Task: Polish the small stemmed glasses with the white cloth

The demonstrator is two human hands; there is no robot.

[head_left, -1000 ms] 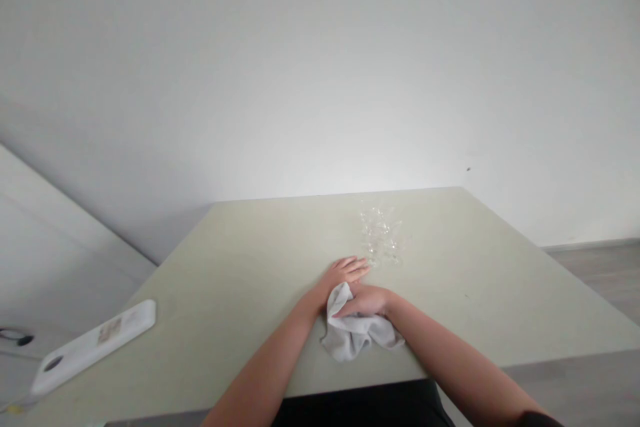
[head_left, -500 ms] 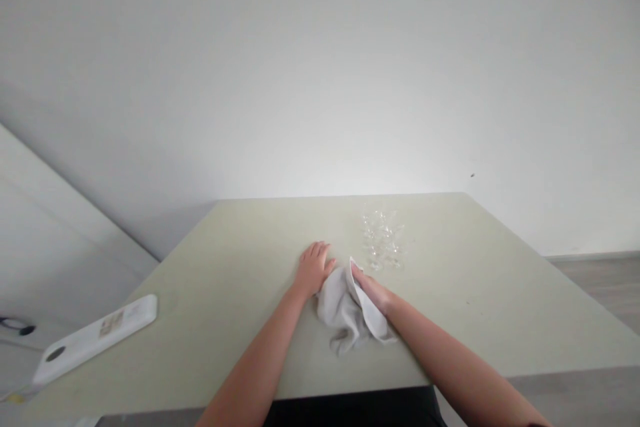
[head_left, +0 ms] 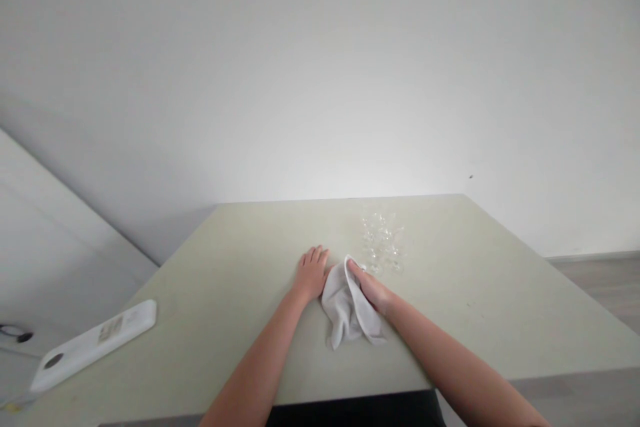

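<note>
A pale grey-white cloth [head_left: 343, 310] hangs in loose folds at the middle of the table, its lower end near the tabletop. My right hand [head_left: 369, 285] grips its upper right edge, the thumb on top and the other fingers partly hidden. My left hand [head_left: 311, 272] lies flat on the table just left of the cloth, fingers stretched forward, its thumb side meeting the cloth's edge. Just beyond my right hand is a cluster of clear, shiny pieces [head_left: 383, 240], glass or plastic; their exact shape is too faint to make out.
The pale greenish table [head_left: 225, 340] reaches back to a plain wall [head_left: 320, 80]. A long white device with a round dark spot [head_left: 97, 343] lies at the table's left edge. White cabinet fronts [head_left: 55, 213] stand at the left. Small dark marks show on the right of the tabletop.
The cloth has been drawn in and lifted slightly, its lower edge now narrower and higher. My right hand has shifted a little left. My left hand stays nearly in place.
</note>
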